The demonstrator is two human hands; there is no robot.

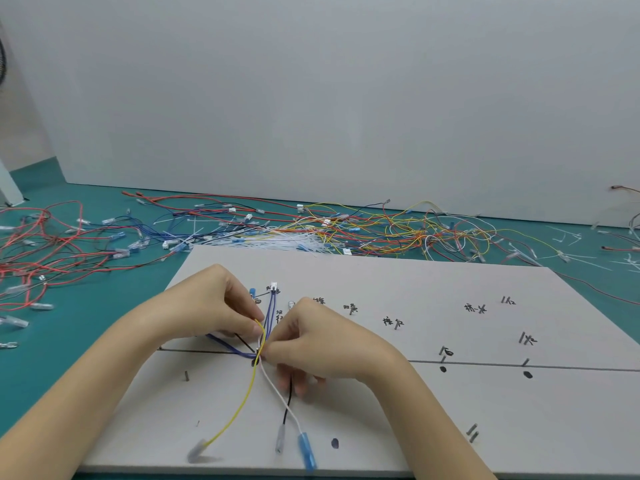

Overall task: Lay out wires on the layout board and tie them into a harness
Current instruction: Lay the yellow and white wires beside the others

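I have both hands on the small bunch of wires (260, 344) where they cross, near the left middle of the layout board (450, 410), just above the drawn line (485, 364). My left hand (211, 303) comes in from the upper left with thumb and forefinger pinched on the yellow wire (242, 401) and the blue pair just above the crossing; my right hand (311, 341) presses in from the right, fingertips closed on the same knot of strands, though whether a tie sits between them I cannot tell. The bundle's long axis runs nearly straight away from me: the blue wires climb to the white connector (273, 287) at the far end, while the yellow, white wire (282, 400) and black tails fan toward me, ending in the blue terminal (307, 452) and two paler ones. Both hands sit at the junction, the right a touch nearer. I judge any binding must wrap crosswise to that axis, right at the pinch
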